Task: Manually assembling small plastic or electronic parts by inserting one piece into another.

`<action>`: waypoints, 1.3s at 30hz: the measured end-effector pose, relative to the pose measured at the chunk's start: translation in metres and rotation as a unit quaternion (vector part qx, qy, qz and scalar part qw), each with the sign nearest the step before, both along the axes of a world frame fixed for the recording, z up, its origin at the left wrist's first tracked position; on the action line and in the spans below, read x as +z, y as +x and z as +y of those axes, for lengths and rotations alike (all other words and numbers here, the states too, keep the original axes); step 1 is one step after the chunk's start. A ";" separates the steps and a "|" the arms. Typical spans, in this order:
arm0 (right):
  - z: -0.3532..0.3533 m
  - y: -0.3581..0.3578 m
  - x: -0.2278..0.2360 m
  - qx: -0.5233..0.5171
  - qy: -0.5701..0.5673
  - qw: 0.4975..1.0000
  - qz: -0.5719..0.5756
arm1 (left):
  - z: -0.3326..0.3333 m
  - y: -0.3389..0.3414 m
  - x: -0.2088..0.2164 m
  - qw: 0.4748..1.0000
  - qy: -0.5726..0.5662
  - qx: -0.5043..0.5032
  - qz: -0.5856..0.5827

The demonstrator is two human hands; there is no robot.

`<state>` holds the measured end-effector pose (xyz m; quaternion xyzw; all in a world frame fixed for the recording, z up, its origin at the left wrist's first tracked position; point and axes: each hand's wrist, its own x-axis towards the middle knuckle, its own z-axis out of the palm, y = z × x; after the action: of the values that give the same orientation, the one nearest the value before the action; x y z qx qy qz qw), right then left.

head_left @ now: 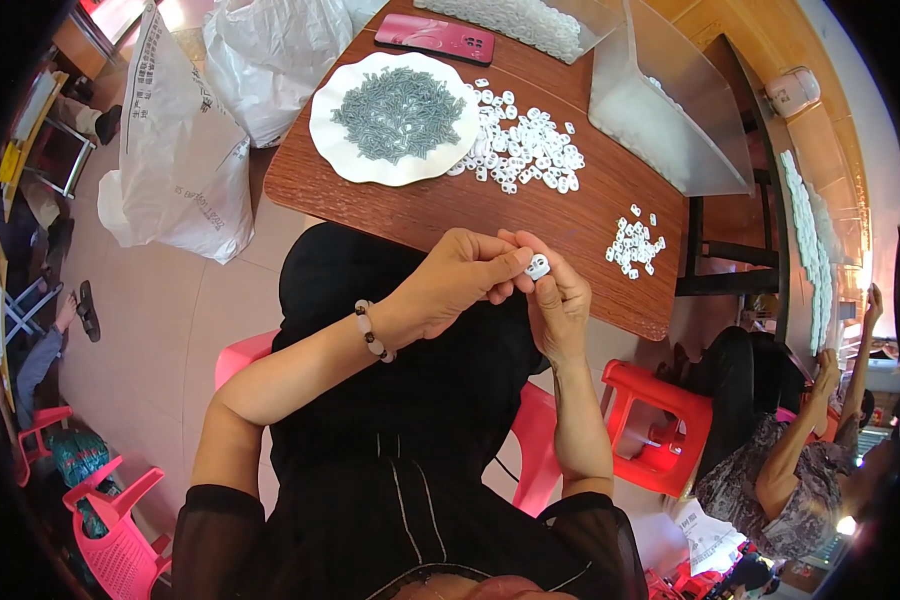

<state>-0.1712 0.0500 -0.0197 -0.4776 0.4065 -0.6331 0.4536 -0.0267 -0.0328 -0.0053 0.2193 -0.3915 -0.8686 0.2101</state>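
Over my lap, just off the table's near edge, both hands meet at a small white plastic piece (537, 266) with dark holes. My right hand (562, 300) grips it between thumb and fingers. The thumb and fingers of my left hand (460, 275) are pinched together at the piece's left side; whether they also hold a pin is hidden. Ahead, a white wavy-rimmed plate (328, 140) bears a heap of small grey metal pins (400, 112). Beside it lies a large scatter of white plastic pieces (535, 145), with a smaller pile (634, 246) farther right.
On the brown wooden table (390, 215) are a pink phone (434, 38) and clear bins (670, 100) of white parts. White sacks (185, 150) stand left. A red stool (660, 430) is at right, near another person (770, 480). Pink chairs (120, 530) stand lower left.
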 end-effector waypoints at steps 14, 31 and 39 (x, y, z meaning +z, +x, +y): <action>0.002 -0.002 -0.005 -0.017 -0.018 1.000 0.001 | 0.006 0.000 -0.001 0.999 -0.050 -0.005 0.001; 0.000 0.001 -0.001 -0.006 0.012 1.000 -0.019 | 0.006 -0.001 0.002 0.992 -0.113 0.042 -0.032; 0.002 -0.006 0.000 -0.026 0.043 0.999 0.015 | 0.008 -0.003 0.002 0.990 -0.125 0.052 -0.031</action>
<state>-0.1769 0.0517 -0.0194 -0.4566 0.4523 -0.6191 0.4513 -0.0297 -0.0243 -0.0032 0.2382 -0.4913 -0.7936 0.2686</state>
